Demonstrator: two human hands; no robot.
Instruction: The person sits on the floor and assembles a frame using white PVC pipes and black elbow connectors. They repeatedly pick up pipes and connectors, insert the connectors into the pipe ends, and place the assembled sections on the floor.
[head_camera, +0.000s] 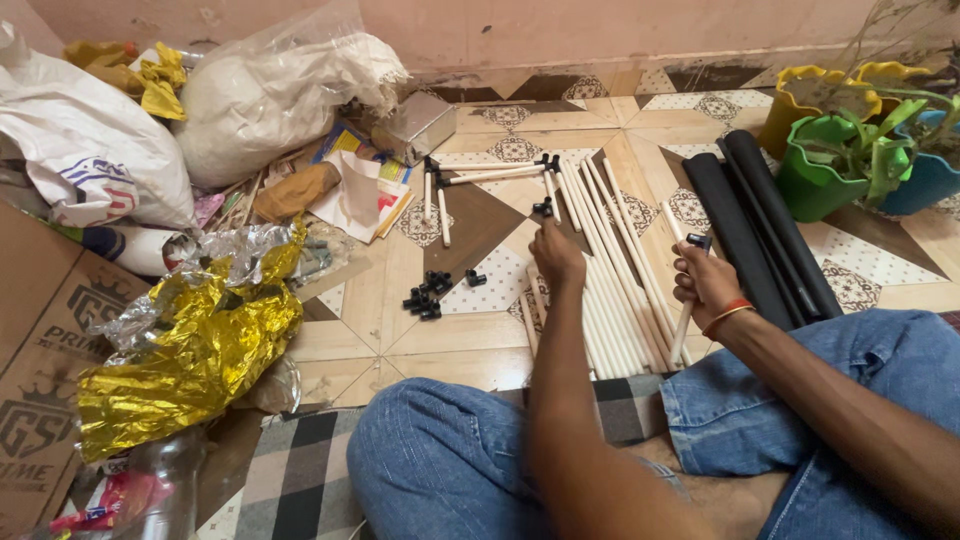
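Partway: my right hand grips a slim white plastic rod with a black connector; my left hand pinches another black connector. Beside them, many white rods and loose black connectors remain unjoined.

We count two black rolled tubes lying side by side, three plant pots (one yellow, one green, one blue), one silver box and one heap of black connectors; the white rods overlap too much to count.

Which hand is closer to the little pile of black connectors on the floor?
Left. The left hand is just right of the black connectors, over the white rods. The right hand is farther right, holding a rod by the black rolls.
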